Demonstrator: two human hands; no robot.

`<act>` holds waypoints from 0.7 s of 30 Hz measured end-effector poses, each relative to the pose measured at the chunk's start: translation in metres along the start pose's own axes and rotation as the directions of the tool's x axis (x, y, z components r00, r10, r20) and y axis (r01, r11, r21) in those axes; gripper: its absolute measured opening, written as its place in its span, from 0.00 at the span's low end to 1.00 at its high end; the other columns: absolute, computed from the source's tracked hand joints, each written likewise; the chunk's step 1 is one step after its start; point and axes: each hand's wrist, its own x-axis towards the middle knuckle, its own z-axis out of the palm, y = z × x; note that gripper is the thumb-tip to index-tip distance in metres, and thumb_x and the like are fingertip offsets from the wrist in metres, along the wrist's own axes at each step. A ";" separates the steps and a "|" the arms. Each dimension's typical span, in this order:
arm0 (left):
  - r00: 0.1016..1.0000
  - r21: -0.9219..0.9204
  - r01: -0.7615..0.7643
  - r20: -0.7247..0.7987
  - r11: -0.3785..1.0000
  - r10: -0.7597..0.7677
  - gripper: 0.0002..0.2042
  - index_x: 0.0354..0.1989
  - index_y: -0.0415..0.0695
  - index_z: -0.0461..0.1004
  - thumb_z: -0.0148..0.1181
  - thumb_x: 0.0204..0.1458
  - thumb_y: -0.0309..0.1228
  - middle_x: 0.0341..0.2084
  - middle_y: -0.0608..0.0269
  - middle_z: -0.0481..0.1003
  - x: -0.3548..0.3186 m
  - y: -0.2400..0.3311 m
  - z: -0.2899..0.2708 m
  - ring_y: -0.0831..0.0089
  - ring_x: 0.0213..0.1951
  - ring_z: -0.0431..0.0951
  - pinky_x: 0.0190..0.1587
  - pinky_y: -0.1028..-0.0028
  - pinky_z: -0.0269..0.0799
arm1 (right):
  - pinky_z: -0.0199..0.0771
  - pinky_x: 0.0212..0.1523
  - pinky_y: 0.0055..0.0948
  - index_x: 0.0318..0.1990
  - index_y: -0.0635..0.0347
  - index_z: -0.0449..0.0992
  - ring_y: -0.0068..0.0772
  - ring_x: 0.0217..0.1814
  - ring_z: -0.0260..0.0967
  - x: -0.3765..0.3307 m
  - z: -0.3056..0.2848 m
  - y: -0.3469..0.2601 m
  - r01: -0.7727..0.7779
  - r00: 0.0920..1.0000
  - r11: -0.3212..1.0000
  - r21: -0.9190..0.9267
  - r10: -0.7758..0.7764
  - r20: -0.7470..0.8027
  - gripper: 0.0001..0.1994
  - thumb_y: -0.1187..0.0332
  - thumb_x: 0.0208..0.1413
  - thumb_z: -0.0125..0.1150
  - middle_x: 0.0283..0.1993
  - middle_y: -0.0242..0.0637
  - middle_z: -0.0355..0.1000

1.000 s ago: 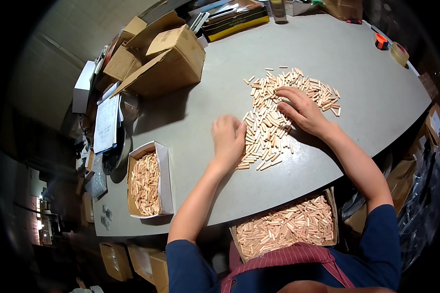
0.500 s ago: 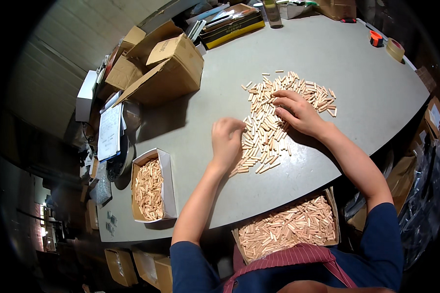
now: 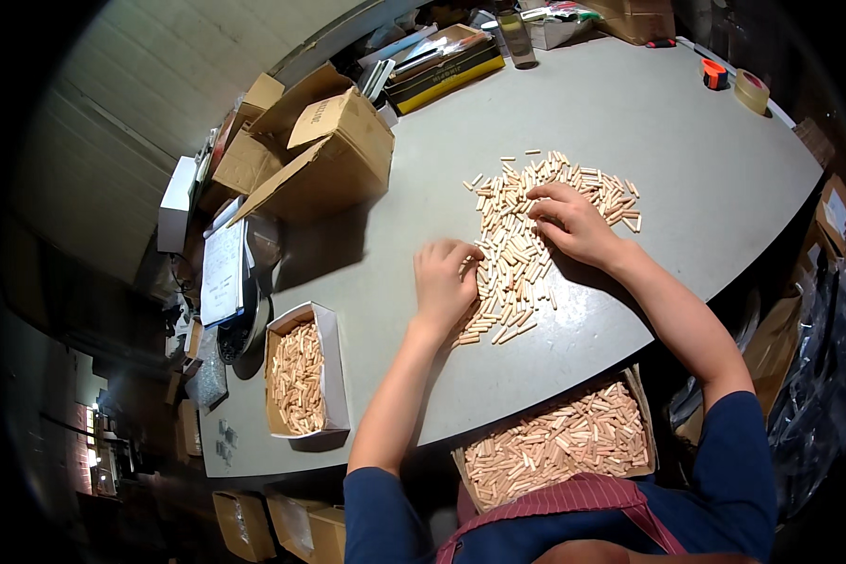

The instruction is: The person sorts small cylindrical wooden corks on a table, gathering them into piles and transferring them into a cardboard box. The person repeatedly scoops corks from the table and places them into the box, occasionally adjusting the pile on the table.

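Observation:
A spread of short wooden dowels [image 3: 522,254] lies on the grey table in front of me. At its left edge is my left hand [image 3: 445,280], fingers bent toward the dowels and slightly blurred. Its thumb stands a little apart from the forefinger, and its palm is hidden. Over the right side of the same spread rests my right hand [image 3: 573,224]. Its fingers are apart and curved, with the tips at the dowels, and nothing shows gripped in them. A cardboard box [image 3: 459,461] full of pinkish dowels sits below the table's near edge, against my apron.
On the table [image 3: 573,103], a white carton [image 3: 334,376] of dowels stands left of my forearm. An opened cardboard box [image 3: 362,155] sits behind it, near a clipboard with papers [image 3: 224,277]. A bottle [image 3: 517,39], an orange-black item [image 3: 714,74] and a tape roll [image 3: 751,91] lie far back.
My left hand has shifted slightly right along the dowels' edge. The right hand stays over the dowels, its fingers moving slightly. The whole view has tilted a little.

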 end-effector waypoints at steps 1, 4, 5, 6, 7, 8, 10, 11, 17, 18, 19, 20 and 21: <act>1.000 0.008 -0.005 0.002 1.000 0.005 0.04 0.36 0.47 0.83 0.65 0.53 0.25 0.37 0.61 0.80 0.000 0.000 0.000 0.57 0.46 0.77 0.53 0.59 0.69 | 0.75 0.64 0.45 0.46 0.62 0.82 0.50 0.65 0.73 0.000 0.000 0.000 0.006 1.000 1.000 -0.007 -0.006 0.000 0.09 0.74 0.58 0.67 0.59 0.46 0.77; 0.998 -0.066 0.060 0.004 0.996 -0.059 0.04 0.39 0.45 0.81 0.65 0.56 0.25 0.38 0.59 0.80 -0.001 0.000 -0.007 0.55 0.45 0.77 0.52 0.58 0.70 | 0.75 0.64 0.45 0.48 0.62 0.82 0.51 0.64 0.74 0.003 0.003 0.001 -0.001 0.999 1.000 0.016 0.002 -0.040 0.11 0.74 0.58 0.67 0.58 0.46 0.77; 0.995 -0.107 0.095 0.007 0.990 -0.095 0.04 0.40 0.45 0.80 0.65 0.57 0.25 0.38 0.59 0.80 -0.002 0.000 -0.010 0.54 0.44 0.77 0.51 0.58 0.70 | 0.76 0.64 0.44 0.50 0.63 0.81 0.51 0.63 0.74 0.003 0.002 0.001 -0.009 0.999 1.000 0.027 0.011 -0.042 0.13 0.75 0.58 0.65 0.59 0.47 0.77; 0.982 -0.147 0.185 -0.008 0.972 -0.188 0.04 0.40 0.44 0.80 0.65 0.58 0.25 0.38 0.57 0.80 -0.006 0.001 -0.018 0.54 0.43 0.78 0.50 0.58 0.72 | 0.76 0.64 0.43 0.51 0.63 0.80 0.51 0.63 0.75 0.004 0.002 0.001 -0.007 0.999 1.000 0.019 0.008 -0.049 0.13 0.76 0.59 0.65 0.59 0.46 0.77; 0.961 -0.196 0.268 -0.013 0.943 -0.276 0.04 0.41 0.43 0.79 0.65 0.59 0.26 0.38 0.56 0.80 -0.006 0.009 -0.030 0.54 0.42 0.79 0.49 0.59 0.73 | 0.77 0.63 0.43 0.52 0.63 0.80 0.50 0.63 0.75 0.002 0.000 0.003 -0.013 0.998 1.000 0.003 0.013 -0.057 0.13 0.76 0.59 0.65 0.59 0.45 0.77; 0.932 -0.242 0.349 -0.015 0.905 -0.363 0.04 0.41 0.42 0.79 0.64 0.60 0.26 0.38 0.55 0.80 -0.008 0.017 -0.046 0.54 0.41 0.80 0.49 0.59 0.75 | 0.77 0.62 0.42 0.52 0.63 0.80 0.49 0.63 0.75 0.001 -0.002 0.005 -0.018 0.998 1.000 -0.009 0.017 -0.065 0.13 0.76 0.60 0.64 0.60 0.44 0.77; 0.912 -0.229 0.364 -0.110 0.903 -0.395 0.03 0.41 0.38 0.76 0.61 0.62 0.22 0.36 0.62 0.79 -0.014 0.020 -0.081 0.72 0.40 0.80 0.49 0.71 0.75 | 0.77 0.62 0.42 0.52 0.64 0.80 0.50 0.63 0.75 0.002 -0.004 0.003 -0.038 0.997 0.999 0.012 0.038 -0.062 0.13 0.77 0.59 0.63 0.60 0.45 0.77; 0.900 -0.246 0.363 -0.158 0.899 -0.406 0.03 0.42 0.39 0.76 0.62 0.62 0.22 0.36 0.63 0.79 -0.022 0.015 -0.100 0.74 0.40 0.79 0.49 0.71 0.75 | 0.77 0.63 0.43 0.52 0.64 0.79 0.52 0.63 0.75 0.004 -0.004 -0.002 -0.039 0.996 0.999 0.032 0.041 -0.073 0.13 0.78 0.59 0.63 0.59 0.47 0.77; 0.774 -0.225 0.463 -0.369 0.857 -0.515 0.05 0.41 0.41 0.75 0.65 0.60 0.21 0.37 0.68 0.76 -0.083 0.001 -0.191 0.78 0.40 0.76 0.49 0.75 0.72 | 0.76 0.63 0.44 0.54 0.65 0.77 0.54 0.62 0.75 0.003 -0.005 -0.004 -0.022 0.996 0.999 0.032 0.025 -0.091 0.16 0.79 0.57 0.61 0.58 0.49 0.77; 0.735 -0.240 0.481 -0.413 0.843 -0.537 0.05 0.40 0.40 0.75 0.65 0.60 0.20 0.35 0.67 0.77 -0.094 -0.002 -0.201 0.76 0.39 0.76 0.48 0.74 0.73 | 0.76 0.63 0.44 0.54 0.65 0.77 0.54 0.62 0.75 0.002 -0.005 -0.003 -0.021 0.996 0.999 0.027 0.023 -0.090 0.16 0.79 0.57 0.61 0.58 0.49 0.77; 0.709 -0.205 0.516 -0.442 0.831 -0.549 0.05 0.40 0.39 0.76 0.66 0.60 0.20 0.35 0.67 0.77 -0.109 -0.004 -0.213 0.76 0.39 0.76 0.48 0.73 0.73 | 0.76 0.63 0.44 0.54 0.65 0.77 0.54 0.62 0.75 0.004 -0.002 -0.004 -0.013 0.996 0.999 0.031 0.016 -0.086 0.16 0.79 0.57 0.61 0.58 0.49 0.77; 0.684 -0.175 0.549 -0.468 0.817 -0.560 0.05 0.40 0.39 0.76 0.66 0.60 0.20 0.35 0.66 0.77 -0.123 -0.006 -0.222 0.76 0.40 0.76 0.48 0.73 0.74 | 0.76 0.63 0.44 0.54 0.65 0.77 0.54 0.62 0.75 0.004 -0.001 -0.005 -0.010 0.997 1.000 0.029 0.012 -0.082 0.16 0.79 0.57 0.61 0.58 0.49 0.77; 0.671 -0.151 0.575 -0.474 0.804 -0.569 0.05 0.41 0.39 0.76 0.66 0.60 0.20 0.35 0.67 0.77 -0.134 -0.007 -0.229 0.76 0.39 0.76 0.48 0.74 0.73 | 0.75 0.64 0.44 0.55 0.65 0.77 0.54 0.63 0.75 0.004 -0.003 -0.007 -0.024 0.998 0.999 0.041 0.027 -0.063 0.16 0.78 0.58 0.61 0.59 0.49 0.77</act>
